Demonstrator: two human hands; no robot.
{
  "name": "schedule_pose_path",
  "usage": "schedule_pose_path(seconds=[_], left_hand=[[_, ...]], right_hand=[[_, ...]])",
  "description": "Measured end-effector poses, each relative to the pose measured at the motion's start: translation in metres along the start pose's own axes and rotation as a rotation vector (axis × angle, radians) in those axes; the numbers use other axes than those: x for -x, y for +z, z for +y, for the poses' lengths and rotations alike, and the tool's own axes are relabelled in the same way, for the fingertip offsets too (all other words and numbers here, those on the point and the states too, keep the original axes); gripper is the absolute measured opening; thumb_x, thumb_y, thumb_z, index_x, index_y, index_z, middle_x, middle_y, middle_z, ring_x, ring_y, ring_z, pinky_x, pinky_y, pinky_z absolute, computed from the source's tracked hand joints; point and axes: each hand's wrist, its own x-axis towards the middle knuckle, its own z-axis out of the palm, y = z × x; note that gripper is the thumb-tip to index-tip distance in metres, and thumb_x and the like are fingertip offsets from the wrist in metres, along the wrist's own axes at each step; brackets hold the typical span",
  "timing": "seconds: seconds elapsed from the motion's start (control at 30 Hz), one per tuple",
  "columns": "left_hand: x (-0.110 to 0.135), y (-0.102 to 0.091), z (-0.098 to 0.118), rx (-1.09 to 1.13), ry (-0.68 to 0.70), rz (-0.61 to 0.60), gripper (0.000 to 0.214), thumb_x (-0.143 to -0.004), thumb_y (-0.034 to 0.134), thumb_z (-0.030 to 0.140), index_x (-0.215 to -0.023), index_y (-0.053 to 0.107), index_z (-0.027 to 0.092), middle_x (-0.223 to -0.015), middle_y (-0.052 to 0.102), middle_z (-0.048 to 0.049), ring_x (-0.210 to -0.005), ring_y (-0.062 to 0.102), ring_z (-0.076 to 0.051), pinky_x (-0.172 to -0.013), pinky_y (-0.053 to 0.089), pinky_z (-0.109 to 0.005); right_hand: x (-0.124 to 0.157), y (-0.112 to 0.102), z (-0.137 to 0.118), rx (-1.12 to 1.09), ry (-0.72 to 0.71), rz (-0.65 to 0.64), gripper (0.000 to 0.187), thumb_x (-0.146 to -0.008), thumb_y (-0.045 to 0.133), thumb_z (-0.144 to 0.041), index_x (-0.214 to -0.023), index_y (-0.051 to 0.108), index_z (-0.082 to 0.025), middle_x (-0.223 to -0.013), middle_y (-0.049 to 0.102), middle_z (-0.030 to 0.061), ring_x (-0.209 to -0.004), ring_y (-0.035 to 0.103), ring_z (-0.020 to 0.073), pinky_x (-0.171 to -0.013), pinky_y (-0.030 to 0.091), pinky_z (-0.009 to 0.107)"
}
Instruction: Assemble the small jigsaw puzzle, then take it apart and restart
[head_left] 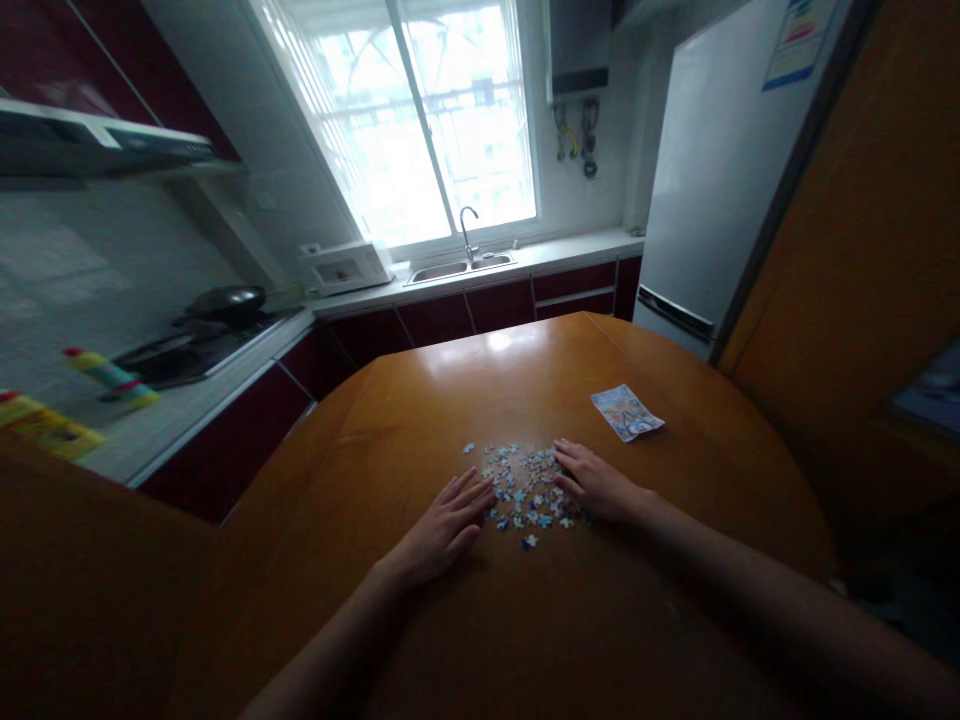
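A loose heap of small jigsaw puzzle pieces [525, 492], mostly pale blue and white, is spread on the brown wooden table [360, 530]. At the heap's left edge my left hand [442, 525] rests palm down, its fingers stretched out and the tips at the nearest pieces. My right hand [596, 482] lies on the heap's right side, fingers extended and covering some pieces. Neither hand grips anything. One piece [469, 449] sits apart at the far left, and a few pieces [529, 542] lie at the near side. A printed picture sheet [627, 412] is beyond my right hand.
Past the table, a counter carries a steel sink [441, 271] and a white microwave [346, 268]. On the left are a stove with a pan [225, 300] and two bottles, one of them yellow [45, 425]. A refrigerator [724, 170] stands at the right.
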Motion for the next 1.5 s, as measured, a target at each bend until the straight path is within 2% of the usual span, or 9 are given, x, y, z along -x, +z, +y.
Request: schedule_pose_path(seconds=[0.17,0.37,0.57,0.83,1.0,1.07,1.2,1.33,1.5], left_hand=[[-0.024,-0.007,-0.007,0.052,0.067,0.037,0.057,-0.103,0.025,0.055,-0.155,0.03,0.032,-0.162,0.03,0.0023,-0.154,0.01,-0.028,-0.125,0.018,-0.055],[-0.044,-0.011,-0.037,0.077,0.019,0.179,0.053,-0.105,0.026,0.051,-0.143,0.053,0.028,-0.152,0.048,-0.0034,-0.148,0.03,-0.027,-0.122,0.029,-0.054],[-0.029,-0.009,-0.024,-0.051,0.089,0.168,0.035,-0.102,0.043,0.046,-0.126,0.067,0.037,-0.14,0.056,-0.0024,-0.134,0.044,-0.027,-0.115,0.037,-0.051],[0.01,-0.007,-0.033,-0.116,-0.105,0.283,0.037,-0.102,0.04,0.04,-0.12,0.071,0.031,-0.135,0.058,-0.0062,-0.131,0.043,-0.029,-0.111,0.041,-0.053],[-0.007,-0.003,-0.045,0.035,-0.135,0.356,0.046,-0.104,0.031,0.044,-0.126,0.066,0.024,-0.138,0.057,-0.0097,-0.132,0.048,-0.025,-0.113,0.042,-0.045],[-0.027,-0.002,-0.052,0.059,-0.205,0.389,0.053,-0.105,0.026,0.047,-0.139,0.055,0.02,-0.148,0.049,-0.0115,-0.141,0.042,-0.025,-0.12,0.034,-0.046],[-0.066,0.004,-0.056,0.04,-0.277,0.251,0.067,-0.103,0.024,0.056,-0.152,0.038,0.014,-0.16,0.031,-0.014,-0.152,0.023,-0.028,-0.123,0.024,-0.05],[-0.078,0.017,-0.04,-0.074,-0.234,0.044,0.063,-0.102,0.027,0.06,-0.155,0.03,0.028,-0.165,0.018,-0.009,-0.153,0.014,-0.029,-0.123,0.016,-0.057],[-0.076,0.019,-0.029,-0.104,-0.221,0.159,0.064,-0.101,0.03,0.061,-0.157,0.025,0.03,-0.167,0.005,-0.0067,-0.154,0.005,-0.031,-0.123,0.018,-0.053]], right_hand=[[0.022,-0.004,-0.01,-0.259,-0.128,-0.06,0.064,-0.102,0.034,-0.055,-0.148,0.046,-0.013,-0.155,0.043,0.015,-0.145,0.038,0.0254,-0.121,0.03,0.044],[0.018,-0.003,0.002,-0.408,-0.005,0.18,0.067,-0.101,0.028,-0.06,-0.137,0.058,-0.012,-0.146,0.053,0.0164,-0.139,0.046,0.0266,-0.119,0.033,0.048],[0.023,-0.003,0.005,-0.261,-0.009,0.187,0.064,-0.102,0.03,-0.056,-0.139,0.056,-0.01,-0.149,0.051,0.0166,-0.142,0.042,0.0263,-0.12,0.031,0.046],[0.027,0.004,0.013,-0.158,0.158,0.345,0.059,-0.103,0.028,-0.049,-0.132,0.062,-0.01,-0.142,0.058,0.0176,-0.139,0.046,0.0276,-0.119,0.031,0.05],[0.022,0.002,0.021,-0.249,0.317,0.427,0.06,-0.101,0.027,-0.044,-0.133,0.06,-0.005,-0.14,0.058,0.0202,-0.135,0.051,0.0263,-0.118,0.035,0.046],[0.021,0.002,0.018,-0.256,0.314,0.405,0.061,-0.101,0.027,-0.043,-0.135,0.058,-0.004,-0.142,0.057,0.0196,-0.136,0.051,0.0251,-0.119,0.035,0.044],[0.028,0.006,0.002,-0.121,0.161,0.213,0.061,-0.101,0.03,-0.044,-0.146,0.047,-0.006,-0.155,0.042,0.017,-0.147,0.034,0.0246,-0.123,0.025,0.045],[0.044,0.009,-0.016,0.076,0.035,-0.009,0.067,-0.101,0.034,-0.053,-0.155,0.033,-0.013,-0.163,0.026,0.0133,-0.152,0.019,0.0252,-0.125,0.013,0.047],[0.038,0.004,-0.021,0.135,0.071,-0.051,0.075,-0.1,0.026,-0.062,-0.158,0.025,-0.014,-0.165,0.017,0.013,-0.154,0.012,0.0248,-0.125,0.008,0.048]])
